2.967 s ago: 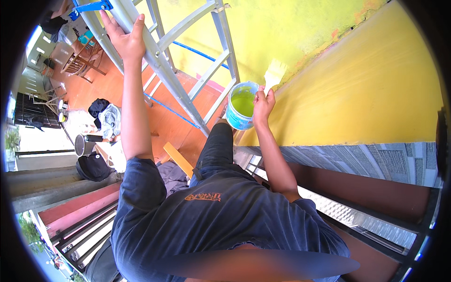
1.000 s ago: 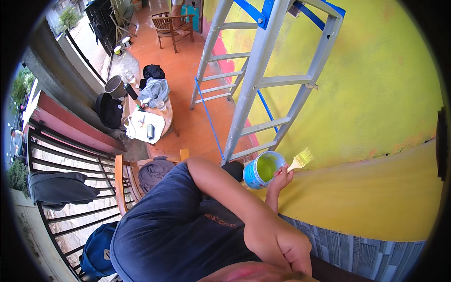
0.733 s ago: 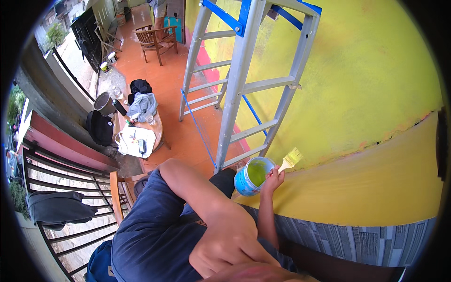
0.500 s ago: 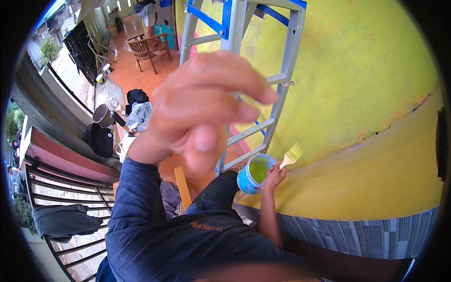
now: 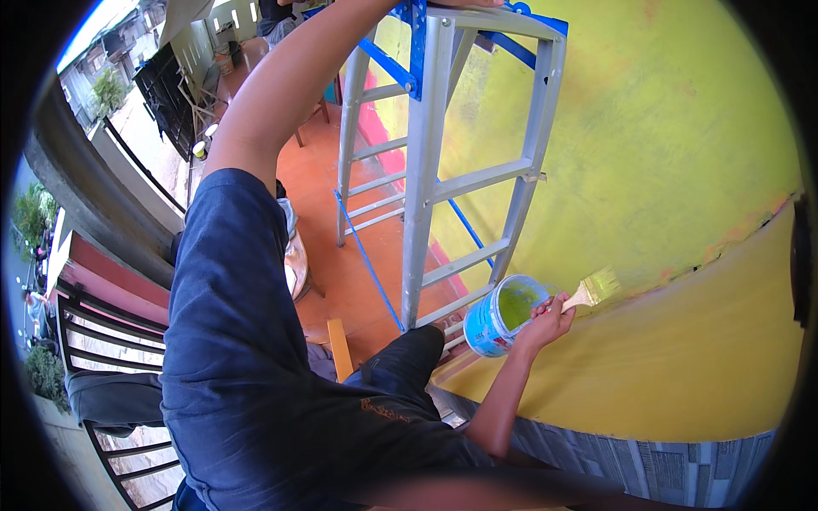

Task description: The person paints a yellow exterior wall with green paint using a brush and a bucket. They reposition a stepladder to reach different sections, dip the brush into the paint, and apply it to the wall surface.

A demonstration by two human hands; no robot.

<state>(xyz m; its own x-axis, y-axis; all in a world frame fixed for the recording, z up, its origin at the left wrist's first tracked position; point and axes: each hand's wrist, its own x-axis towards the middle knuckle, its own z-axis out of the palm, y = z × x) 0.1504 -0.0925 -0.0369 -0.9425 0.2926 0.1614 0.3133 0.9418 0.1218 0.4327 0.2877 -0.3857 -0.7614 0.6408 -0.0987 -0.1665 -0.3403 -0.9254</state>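
Note:
My left arm stretches up and forward to the aluminium stepladder [image 5: 419,170]. At the picture's upper edge my left hand [image 5: 467,2] lies on the ladder's top, mostly cut off, its visible fingers bent against it. Lower right, my right hand [image 5: 552,322] is closed around the wooden handle of a paintbrush [image 5: 601,288] and the near rim of a paint bucket [image 5: 487,327]. Yellow-green paint coats the bristles, which point toward the wall. Inside the tilted blue-and-white bucket is green paint [image 5: 516,305].
A yellow-green wall [image 5: 665,128] runs along the right, darker yellow lower down, with grey tile at its base. Orange floor [image 5: 311,170] lies beyond the ladder. A wooden bar [image 5: 340,349] is near my leg. Black railings [image 5: 111,328] stand left. Another person [image 5: 277,19] is far back.
My left hand has gone from mid-picture, in front of the ladder, up to the ladder's top. The bucket and brush have shifted right in the picture, still in my right hand.

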